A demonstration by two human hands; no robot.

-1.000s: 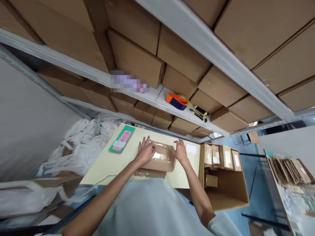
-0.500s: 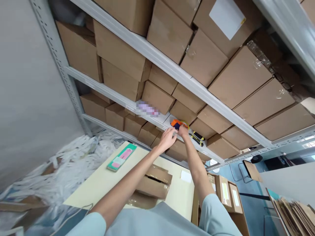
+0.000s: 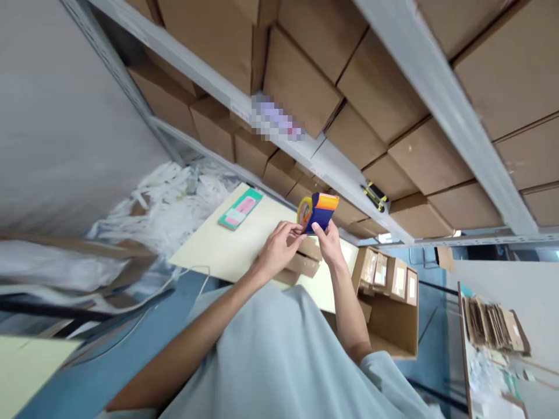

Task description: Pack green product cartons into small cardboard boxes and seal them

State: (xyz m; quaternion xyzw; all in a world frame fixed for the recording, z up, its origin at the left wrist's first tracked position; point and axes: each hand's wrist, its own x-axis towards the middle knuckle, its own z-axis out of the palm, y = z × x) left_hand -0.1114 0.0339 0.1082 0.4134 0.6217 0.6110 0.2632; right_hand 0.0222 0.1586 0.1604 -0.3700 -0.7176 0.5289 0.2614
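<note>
A blue and orange tape dispenser with a yellow roll is held up above the work table. My right hand grips its lower right side, thumb across the blue body. The fingers of my left hand are pinched together at the bottom of the roll, against the dispenser; whether they hold a loose tape end is too small to tell. Beneath both hands a cardboard box lies on the pale yellow table, partly covered by them.
Shelves of cardboard boxes rise ahead. Black and yellow cutters lie on the shelf ledge. A green and pink package is on the table's left. At right stands an open carton holding smaller boxes. White scrap heaps at left.
The tape dispenser has come off the shelf ledge in my right hand, towards me and over the table. My left hand has moved with it and now pinches at its roll. The view has tilted down.
</note>
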